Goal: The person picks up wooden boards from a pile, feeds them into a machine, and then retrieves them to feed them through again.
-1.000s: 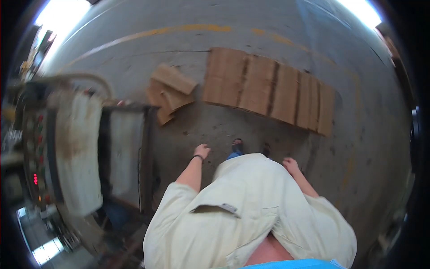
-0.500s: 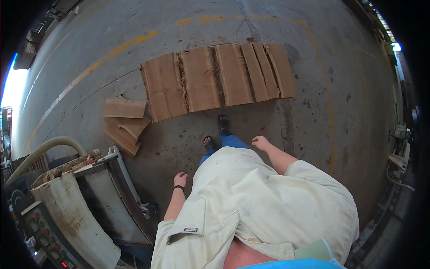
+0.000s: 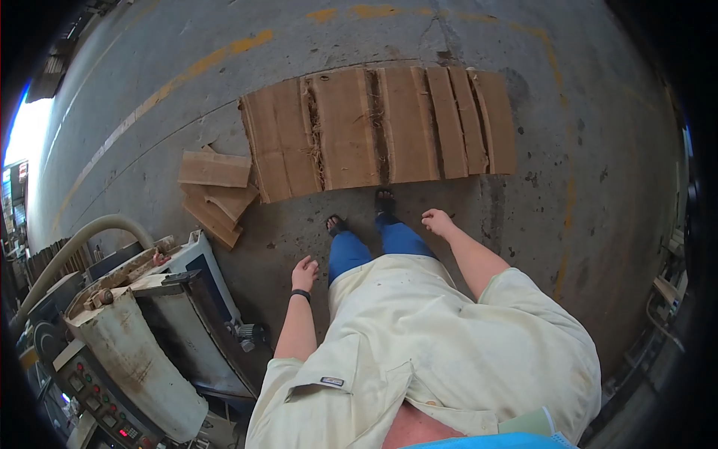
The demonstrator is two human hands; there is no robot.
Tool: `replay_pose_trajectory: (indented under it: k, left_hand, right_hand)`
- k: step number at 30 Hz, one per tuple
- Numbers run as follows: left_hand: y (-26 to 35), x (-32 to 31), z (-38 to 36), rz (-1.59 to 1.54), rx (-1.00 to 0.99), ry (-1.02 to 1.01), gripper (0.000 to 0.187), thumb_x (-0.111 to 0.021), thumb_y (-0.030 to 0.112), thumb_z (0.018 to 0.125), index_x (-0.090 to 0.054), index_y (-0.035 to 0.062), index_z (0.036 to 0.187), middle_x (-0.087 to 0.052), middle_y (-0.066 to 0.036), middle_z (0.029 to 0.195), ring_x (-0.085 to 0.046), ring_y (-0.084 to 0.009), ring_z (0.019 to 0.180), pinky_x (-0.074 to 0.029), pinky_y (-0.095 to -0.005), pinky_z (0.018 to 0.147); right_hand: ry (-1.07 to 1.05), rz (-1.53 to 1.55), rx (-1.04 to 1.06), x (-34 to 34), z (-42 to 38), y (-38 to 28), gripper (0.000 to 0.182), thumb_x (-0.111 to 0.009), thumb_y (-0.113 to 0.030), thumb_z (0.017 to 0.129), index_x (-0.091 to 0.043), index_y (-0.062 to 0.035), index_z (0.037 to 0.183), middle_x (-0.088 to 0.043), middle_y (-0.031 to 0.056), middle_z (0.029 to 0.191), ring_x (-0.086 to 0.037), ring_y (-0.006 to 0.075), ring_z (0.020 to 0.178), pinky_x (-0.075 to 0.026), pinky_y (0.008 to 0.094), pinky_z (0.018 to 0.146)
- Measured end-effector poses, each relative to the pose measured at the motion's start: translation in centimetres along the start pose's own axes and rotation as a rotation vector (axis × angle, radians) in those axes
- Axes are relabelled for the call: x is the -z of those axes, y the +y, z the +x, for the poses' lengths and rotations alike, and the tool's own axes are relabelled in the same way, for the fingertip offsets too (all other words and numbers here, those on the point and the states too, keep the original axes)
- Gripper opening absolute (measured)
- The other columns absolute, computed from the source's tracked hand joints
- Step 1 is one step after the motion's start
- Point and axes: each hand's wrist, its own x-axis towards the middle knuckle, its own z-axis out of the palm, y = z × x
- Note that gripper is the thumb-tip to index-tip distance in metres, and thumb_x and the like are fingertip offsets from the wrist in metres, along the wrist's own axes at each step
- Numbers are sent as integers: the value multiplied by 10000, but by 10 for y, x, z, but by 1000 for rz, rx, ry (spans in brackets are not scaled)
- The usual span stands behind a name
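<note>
My left hand (image 3: 304, 274) hangs beside my hip with its fingers loosely apart and nothing in it; a dark band circles that wrist. On the other side, my right hand (image 3: 437, 222) is held out in front of the thigh, fingers slightly bent and empty. Beyond my feet, several wide wooden boards (image 3: 342, 135) with rough, barky edges lie side by side on the concrete floor. Nearer my left side is a small heap of shorter wood pieces (image 3: 215, 169), some overlapping. Neither hand touches any wood.
At the lower left stands a worn white machine (image 3: 142, 352) with a control panel (image 3: 105, 400) of buttons and a red display. A thick hose (image 3: 82, 238) curves over it, and a motor (image 3: 249, 335) sticks out low near my left arm. Yellow lines (image 3: 217, 58) mark the floor.
I have stepped, so my feet now stand farther apart near the boards. The left hand has risen slightly and its fingers have spread. The boards sit slightly farther right in view.
</note>
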Motion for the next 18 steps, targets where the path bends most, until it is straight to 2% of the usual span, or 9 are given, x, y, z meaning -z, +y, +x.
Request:
replay_pose_trajectory:
  k: [1, 4, 5, 8, 12, 15, 18]
  left_hand:
    - [14, -1, 2, -55, 51, -24, 609, -668, 191, 911, -426, 21, 1444, -632, -118, 1227, -647, -220, 996, -546, -346, 815]
    - [45, 3, 30, -279, 147, -31, 584, -615, 165, 955, -368, 16, 1462, -591, -166, 1297, -630, -306, 1109, -545, -412, 910]
    - [54, 8, 47, -324, 166, -43, 596, -584, 167, 975, -310, 9, 1481, -524, -211, 1384, -565, -388, 1216, -506, -478, 984]
    - [53, 28, 126, -534, 207, -19, 603, -587, 183, 978, -306, 6, 1481, -505, -219, 1401, -570, -393, 1207, -501, -492, 988]
    - [63, 54, 239, -688, 268, -23, 655, -595, 251, 976, -282, 5, 1496, -291, -247, 1548, -352, -414, 1401, -390, -527, 1097]
    - [82, 66, 297, -809, 219, -18, 721, -596, 300, 975, -229, -2, 1517, -125, -233, 1610, -189, -407, 1473, -287, -534, 1159]
    - [85, 68, 346, -960, 286, 16, 770, -592, 336, 975, -180, 5, 1535, -41, -206, 1630, -136, -405, 1487, -231, -530, 1183]
  right_hand:
    - [-3, 36, 21, -3, 6, -5, 325, -695, -153, 836, -677, -13, 1129, -711, 109, 893, -668, 181, 742, -538, 327, 712]
    - [-15, 146, 58, -11, 17, -18, 328, -682, -135, 860, -648, 2, 1156, -680, 75, 848, -633, 147, 726, -518, 299, 682]
    - [-18, 187, 57, -12, 16, -23, 327, -677, -131, 869, -639, 6, 1164, -666, 63, 838, -618, 134, 719, -509, 287, 669]
    - [-39, 253, 54, -23, 17, -17, 346, -662, -137, 901, -607, -4, 1215, -643, 37, 893, -603, 109, 756, -492, 251, 644]
    - [7, 209, -148, -42, 2, 1, 357, -653, -144, 906, -602, 0, 1229, -654, 49, 923, -615, 123, 775, -503, 272, 669]
    - [-5, 159, -291, -67, -13, 9, 373, -657, -148, 896, -602, -2, 1234, -666, 67, 956, -635, 139, 809, -522, 285, 709]
    - [-42, 150, -367, -95, -17, 7, 378, -655, -148, 898, -601, -4, 1243, -671, 73, 979, -643, 140, 840, -531, 291, 725]
